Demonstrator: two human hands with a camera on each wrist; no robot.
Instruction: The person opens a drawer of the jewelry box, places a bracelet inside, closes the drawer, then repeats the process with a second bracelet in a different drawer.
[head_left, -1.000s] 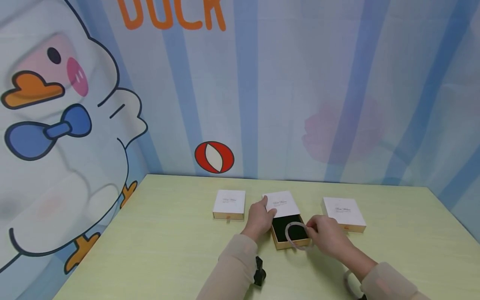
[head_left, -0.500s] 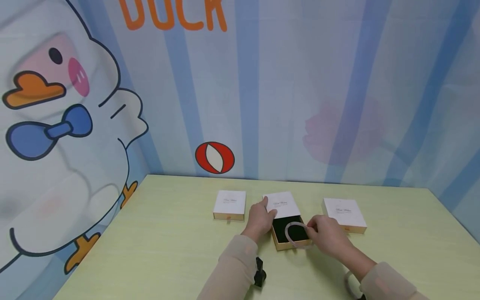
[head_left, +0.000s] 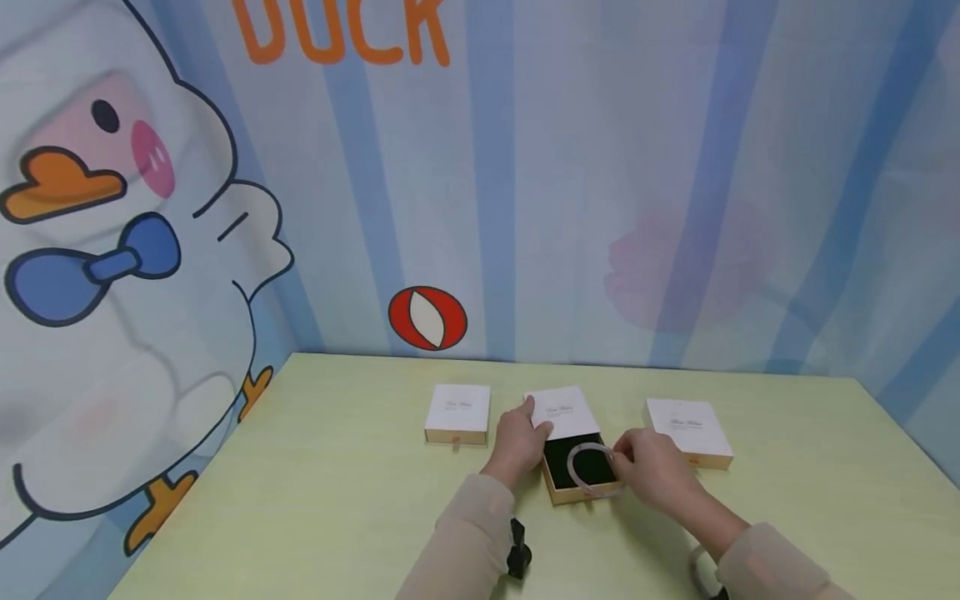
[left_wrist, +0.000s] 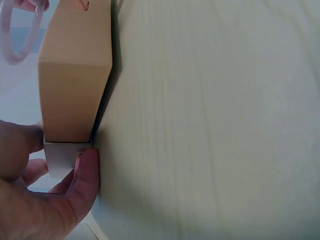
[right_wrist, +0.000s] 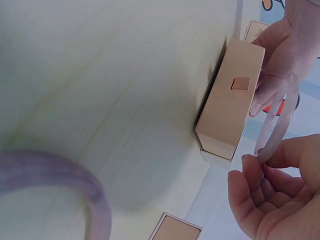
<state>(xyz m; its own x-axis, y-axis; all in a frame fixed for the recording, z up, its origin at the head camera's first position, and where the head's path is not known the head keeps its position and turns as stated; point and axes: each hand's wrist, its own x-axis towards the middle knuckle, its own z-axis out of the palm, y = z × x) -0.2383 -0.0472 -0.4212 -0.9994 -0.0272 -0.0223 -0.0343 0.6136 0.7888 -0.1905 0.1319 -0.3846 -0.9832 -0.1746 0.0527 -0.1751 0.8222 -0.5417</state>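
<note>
- Pinching a pale bangle [right_wrist: 284,119], the right hand [head_left: 654,473] keeps its grip closed, thumb against fingertips at the rim.
- Left hand [head_left: 517,446]: grip closed on the side of a box's white cover [head_left: 564,412].
- Bangle raised just above that box's dark-lined gold drawer [right_wrist: 225,107], apart from it.
- Two closed white boxes, left [head_left: 458,406] and right [head_left: 686,424], flank it on the table [head_left: 322,508].
- Second ring [head_left: 696,568] beside the right cuff [head_left: 772,565]; support unclear.

free: table [head_left: 300,492] left side | open box [head_left: 562,413]: hands [head_left: 519,442] [head_left: 656,472] flank it, bangle [right_wrist: 282,121] obstructs above
</note>
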